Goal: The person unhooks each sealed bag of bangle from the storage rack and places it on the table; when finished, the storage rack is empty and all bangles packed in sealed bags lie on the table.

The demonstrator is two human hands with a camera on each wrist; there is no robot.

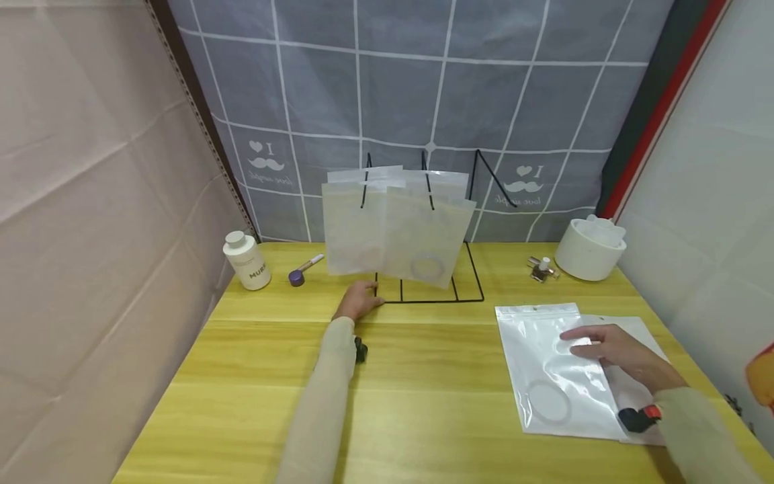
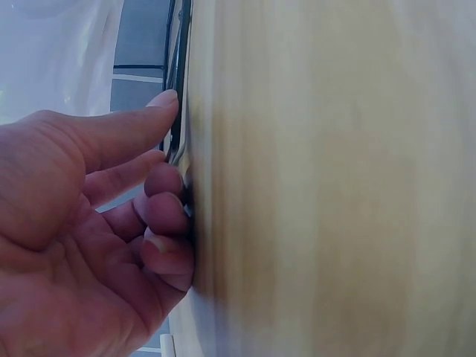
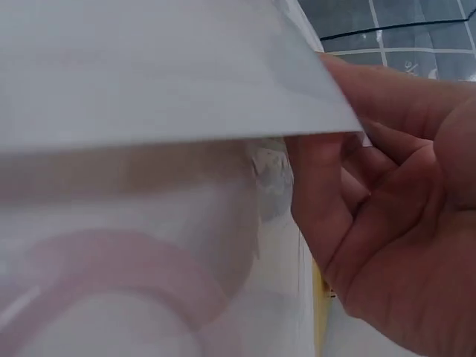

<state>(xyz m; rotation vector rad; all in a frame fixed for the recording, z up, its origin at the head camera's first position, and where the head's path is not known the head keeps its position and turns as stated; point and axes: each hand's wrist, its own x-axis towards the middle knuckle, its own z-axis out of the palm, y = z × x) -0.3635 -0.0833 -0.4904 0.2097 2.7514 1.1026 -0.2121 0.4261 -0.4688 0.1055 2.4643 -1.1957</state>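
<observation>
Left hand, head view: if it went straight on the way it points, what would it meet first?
Most likely the rack, whose wire the left hand holds; the hanging pouches look next, though depth is unclear.

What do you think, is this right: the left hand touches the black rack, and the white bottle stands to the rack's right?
Not quite: the head view shows the white bottle to the left of the black rack, which the left hand does touch.
</observation>
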